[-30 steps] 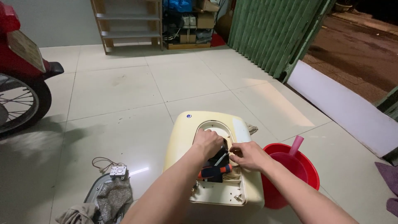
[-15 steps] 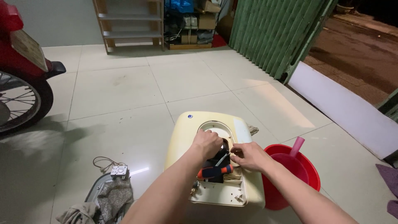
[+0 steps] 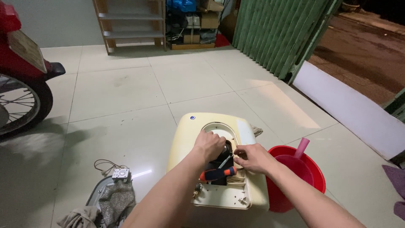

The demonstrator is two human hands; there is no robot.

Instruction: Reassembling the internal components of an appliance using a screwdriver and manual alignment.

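Note:
A cream plastic appliance housing lies on the tiled floor with its cover off and an opening in its top. My left hand is curled inside that opening on a dark round part; what the fingers grip is hidden. My right hand pinches at the opening's right rim, fingertips together on something small that I cannot make out. A screwdriver with an orange and black handle rests in the housing just below both hands.
A red bucket with a pink scoop handle stands right of the housing. A grey cover with rags and a small wired part lies at the lower left. A red motorbike is at far left, shelves and a green shutter behind.
Both hands stay at the opening and shift only slightly. The screwdriver has not moved.

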